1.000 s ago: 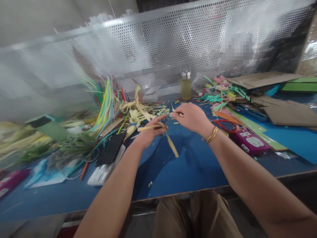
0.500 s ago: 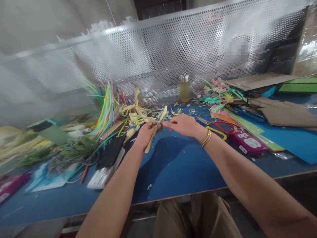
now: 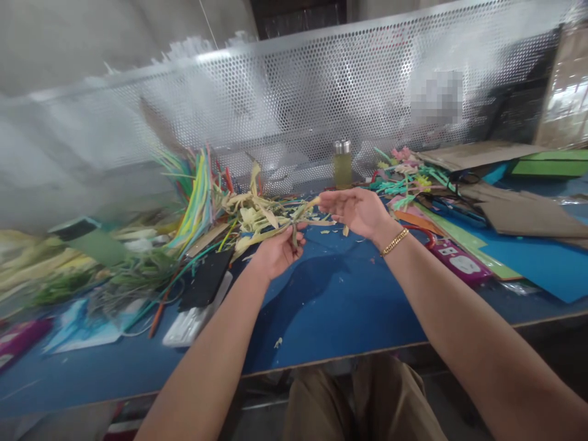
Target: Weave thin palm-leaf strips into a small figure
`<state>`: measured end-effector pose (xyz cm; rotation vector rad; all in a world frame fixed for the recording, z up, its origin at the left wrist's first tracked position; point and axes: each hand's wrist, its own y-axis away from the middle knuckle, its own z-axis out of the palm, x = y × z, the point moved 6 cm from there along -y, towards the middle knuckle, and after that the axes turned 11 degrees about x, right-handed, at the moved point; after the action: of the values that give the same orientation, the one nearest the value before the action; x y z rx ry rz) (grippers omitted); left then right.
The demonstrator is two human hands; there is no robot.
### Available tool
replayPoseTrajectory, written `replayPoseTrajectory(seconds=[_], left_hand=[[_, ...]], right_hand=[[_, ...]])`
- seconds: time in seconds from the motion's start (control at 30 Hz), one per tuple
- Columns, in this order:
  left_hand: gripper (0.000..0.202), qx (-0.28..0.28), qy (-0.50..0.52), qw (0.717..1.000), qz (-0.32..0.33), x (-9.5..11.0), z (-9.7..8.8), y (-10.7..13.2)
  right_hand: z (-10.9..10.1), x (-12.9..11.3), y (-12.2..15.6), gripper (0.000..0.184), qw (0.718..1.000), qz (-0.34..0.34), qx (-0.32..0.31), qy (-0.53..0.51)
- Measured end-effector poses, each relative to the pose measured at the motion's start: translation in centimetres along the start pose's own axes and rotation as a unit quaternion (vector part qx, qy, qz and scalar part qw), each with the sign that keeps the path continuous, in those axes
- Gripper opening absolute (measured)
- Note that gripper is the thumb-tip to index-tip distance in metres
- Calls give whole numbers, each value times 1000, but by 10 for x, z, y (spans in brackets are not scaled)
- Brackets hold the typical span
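My left hand (image 3: 278,251) is closed around the lower end of a thin pale-yellow strip (image 3: 303,211), held just above the blue table (image 3: 340,306). The strip runs up and to the right toward my right hand (image 3: 356,211), which is turned palm-up with its fingers loosely curled and its fingertips at the strip's upper end. A gold bracelet (image 3: 394,242) sits on my right wrist. Right behind both hands lies a heap of yellow strips and scraps (image 3: 255,214).
A bundle of coloured strips (image 3: 195,196) fans up at the left. A small bottle (image 3: 342,162) stands by the perforated metal screen (image 3: 321,92). Red-handled scissors (image 3: 420,233), a purple device (image 3: 462,263), coloured sheets and cardboard (image 3: 519,208) lie on the right; a black phone (image 3: 206,278) on the left.
My left hand lowered and turned the yellow strip so it now slants up to the right. My right hand opened from a pinch, rolled palm-up and shifted right.
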<state>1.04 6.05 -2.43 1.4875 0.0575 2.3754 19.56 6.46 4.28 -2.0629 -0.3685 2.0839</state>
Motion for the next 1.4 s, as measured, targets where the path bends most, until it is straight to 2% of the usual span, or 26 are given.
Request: replayPoseTrajectory(seconds=[0.1,0.2,0.27,0.37,0.5,0.6,0.7,0.77,0.9,0.97,1.07,1.17,1.27,1.4], left_hand=[[21,-19,5,1000,-16,0,2,2],[21,-32,-19,999,-10,-1,6,4],[21,-25,-52,998,5,-3,8,5],[22,-5,-107,993,43,-4,10,6],[25,-25,-172,978,113,-1,16,7],[24,-12,-244,950,196,6,17,6],[23,16,-287,922,259,13,17,8],[25,23,-289,925,246,13,16,8],[45,18,-241,961,135,5,9,7],[54,27,-220,969,113,5,5,6],[49,50,-213,967,133,7,1,3],[37,64,-252,949,177,8,2,1],[29,80,-276,932,219,9,2,-1],[27,91,-239,935,246,11,0,-3]], right_hand=[[2,-2,0,35,993,-77,13,84],[17,0,4,31,972,-157,-3,176],[27,3,8,30,963,-178,-21,201],[36,7,12,23,963,-172,-32,207],[37,8,11,18,955,-189,-24,227],[38,9,9,19,954,-196,-9,228],[40,12,7,23,965,-180,-6,190],[41,15,7,23,971,-170,-3,168],[37,22,3,20,972,-162,14,172],[35,22,1,20,969,-169,14,181],[31,19,2,20,957,-190,17,217],[32,16,4,17,950,-195,11,244],[37,16,8,14,956,-180,-14,231],[37,14,9,17,962,-178,-3,209]])
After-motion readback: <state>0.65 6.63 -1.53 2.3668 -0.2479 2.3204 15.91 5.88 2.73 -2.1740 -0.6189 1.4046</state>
